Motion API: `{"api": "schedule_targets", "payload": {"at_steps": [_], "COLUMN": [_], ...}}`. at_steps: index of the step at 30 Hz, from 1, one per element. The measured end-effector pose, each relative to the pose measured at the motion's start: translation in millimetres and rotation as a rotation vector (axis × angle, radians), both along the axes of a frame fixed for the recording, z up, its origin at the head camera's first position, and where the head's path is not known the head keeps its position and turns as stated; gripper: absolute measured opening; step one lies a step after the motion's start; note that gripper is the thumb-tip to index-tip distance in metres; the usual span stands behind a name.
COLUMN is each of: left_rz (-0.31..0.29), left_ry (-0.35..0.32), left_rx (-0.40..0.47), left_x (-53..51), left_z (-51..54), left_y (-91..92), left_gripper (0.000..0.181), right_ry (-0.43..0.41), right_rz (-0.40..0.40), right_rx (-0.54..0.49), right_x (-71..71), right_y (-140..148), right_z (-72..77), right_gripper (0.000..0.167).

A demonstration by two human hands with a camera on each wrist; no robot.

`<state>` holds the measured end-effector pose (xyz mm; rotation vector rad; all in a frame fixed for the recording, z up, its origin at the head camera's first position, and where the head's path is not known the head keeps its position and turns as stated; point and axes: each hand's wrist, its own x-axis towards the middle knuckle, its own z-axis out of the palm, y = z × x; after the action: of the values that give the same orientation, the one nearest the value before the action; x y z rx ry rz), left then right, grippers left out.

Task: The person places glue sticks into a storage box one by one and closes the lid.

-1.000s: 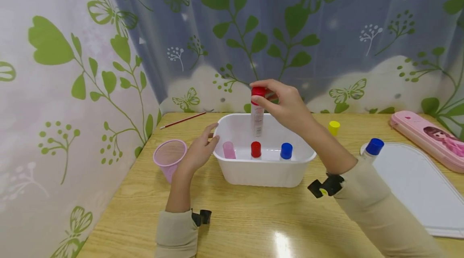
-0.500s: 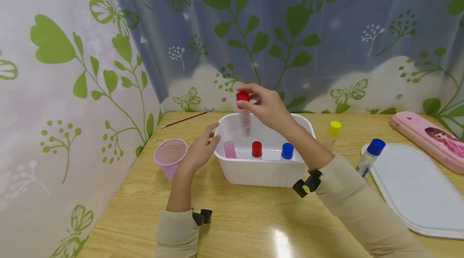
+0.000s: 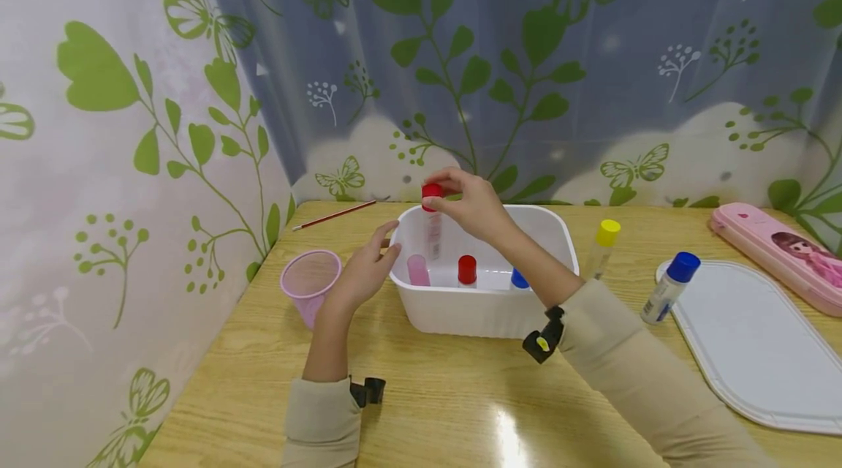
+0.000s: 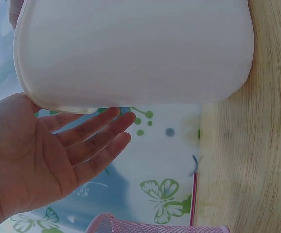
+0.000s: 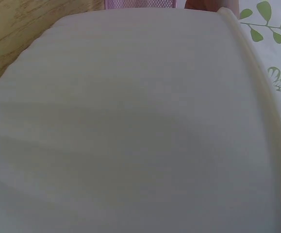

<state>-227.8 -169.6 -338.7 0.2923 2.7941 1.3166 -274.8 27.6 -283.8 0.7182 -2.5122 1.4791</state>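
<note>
In the head view my right hand pinches a glue stick by its red cap. The clear tube hangs upright inside the white bin, toward its back left. Whether its foot touches the floor I cannot tell. Beside the bin's left rim is my left hand; the left wrist view shows its fingers extended outside the wall, the thumb hidden at the rim. Lower in the bin stand a pink-capped stick, another red-capped one and a blue-capped one, partly behind my forearm.
A pink mesh cup stands left of the bin, a red pencil lies behind it. Rightward are a yellow-capped glue stick, a blue-capped one, a white board and a pink pencil case.
My right hand has moved left and down with the red-capped glue stick, sinking it deeper into the bin. The left hand stays at the rim.
</note>
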Motion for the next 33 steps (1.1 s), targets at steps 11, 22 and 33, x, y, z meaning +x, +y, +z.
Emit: {"api": "schedule_targets", "payload": {"at_steps": [11, 22, 33], "left_rz": [0.001, -0.012, 0.001], "left_ry": [0.006, 0.011, -0.005], "left_rx": [-0.002, 0.013, 0.004], "left_x": [-1.5, -1.7, -2.3], "left_z": [-2.1, -4.2, -3.0], "left_y": [-0.9, 0.3, -0.3], "left_gripper": [0.048, 0.048, 0.049], "right_ry": [-0.128, -0.189, -0.172], "right_rz": [0.033, 0.024, 0.07], "right_rx": [-0.032, -0.003, 0.045], "right_x": [-3.6, -2.2, -2.3], "right_y": [-13, -15, -20], "right_z": [-12.8, -24.9, -32.7], "right_gripper": [0.029, 0.031, 0.029]}}
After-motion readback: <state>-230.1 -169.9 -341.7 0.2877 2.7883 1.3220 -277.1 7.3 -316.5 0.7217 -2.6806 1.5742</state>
